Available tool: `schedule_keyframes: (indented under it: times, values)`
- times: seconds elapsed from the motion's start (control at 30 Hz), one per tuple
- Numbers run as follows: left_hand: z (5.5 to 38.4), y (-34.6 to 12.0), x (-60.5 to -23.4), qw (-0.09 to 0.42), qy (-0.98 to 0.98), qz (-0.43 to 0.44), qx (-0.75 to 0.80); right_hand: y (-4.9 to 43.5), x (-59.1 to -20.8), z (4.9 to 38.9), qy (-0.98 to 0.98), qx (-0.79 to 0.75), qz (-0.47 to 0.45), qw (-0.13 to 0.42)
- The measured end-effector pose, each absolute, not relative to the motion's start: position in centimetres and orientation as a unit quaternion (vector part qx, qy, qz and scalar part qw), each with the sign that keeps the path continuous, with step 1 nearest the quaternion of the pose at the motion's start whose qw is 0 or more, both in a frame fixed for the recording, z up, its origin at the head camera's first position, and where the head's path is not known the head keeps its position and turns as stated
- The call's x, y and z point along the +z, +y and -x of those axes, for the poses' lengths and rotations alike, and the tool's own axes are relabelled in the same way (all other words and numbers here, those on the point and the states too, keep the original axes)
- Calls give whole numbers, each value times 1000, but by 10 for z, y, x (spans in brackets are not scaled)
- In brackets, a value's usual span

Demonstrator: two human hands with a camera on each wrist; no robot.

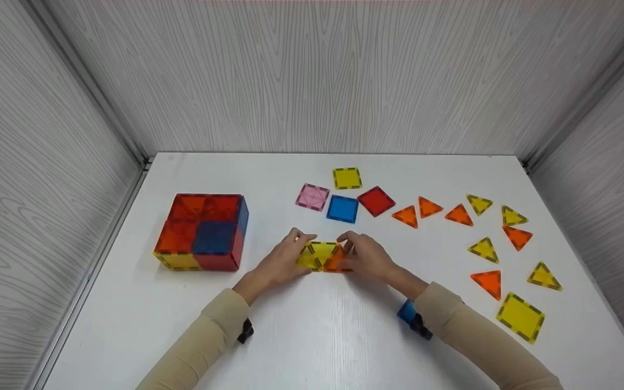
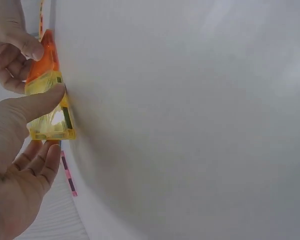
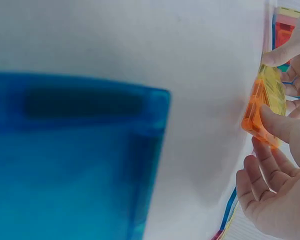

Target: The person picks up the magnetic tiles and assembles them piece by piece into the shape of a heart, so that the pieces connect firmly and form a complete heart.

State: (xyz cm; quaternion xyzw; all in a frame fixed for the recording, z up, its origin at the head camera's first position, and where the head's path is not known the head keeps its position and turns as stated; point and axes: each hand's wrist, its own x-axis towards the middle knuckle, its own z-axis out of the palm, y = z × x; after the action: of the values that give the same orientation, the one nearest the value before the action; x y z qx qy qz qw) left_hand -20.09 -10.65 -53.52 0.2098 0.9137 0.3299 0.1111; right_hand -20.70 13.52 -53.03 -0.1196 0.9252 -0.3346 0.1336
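Observation:
At the table's middle, my left hand (image 1: 279,259) pinches a yellow magnetic-tile piece (image 1: 322,250), thumb on the near side and fingers beyond. My right hand (image 1: 369,259) pinches the orange triangular tile (image 1: 335,262) at the piece's right end. In the left wrist view, the yellow piece (image 2: 46,124) and the orange tile (image 2: 46,62) meet edge to edge. From the right wrist view, the orange tile (image 3: 255,107) has visible thickness, and the yellow part (image 3: 275,92) adjoins it. Fingers cover parts of both.
A box-shaped block of magnetic tiles (image 1: 179,235) stands at left. Behind the hands lie pink (image 1: 312,197), yellow (image 1: 348,178), blue (image 1: 342,209) and red squares (image 1: 376,201). Several orange and yellow triangles and a yellow square (image 1: 521,318) lie at right. A blue tile (image 1: 407,311) is beside the right wrist.

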Motion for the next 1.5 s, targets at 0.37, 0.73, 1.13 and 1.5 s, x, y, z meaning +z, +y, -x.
schedule_keyframes:
  times: [0.37, 0.73, 1.13, 1.5]
  values:
    - [210, -119, -524, 65, 918, -180, 346, 118, -526, 214, 909, -380, 140, 97]
    - [230, -140, -513, -19, 936, -157, 316, 87, -527, 240, 905, -387, 169, 55]
    - [234, -148, -521, -19, 950, -117, 287, 73, -532, 253, 911, -367, 185, 44]
    - [237, -149, -520, -18, 959, -113, 259, 69, -533, 256, 919, -348, 179, 50]
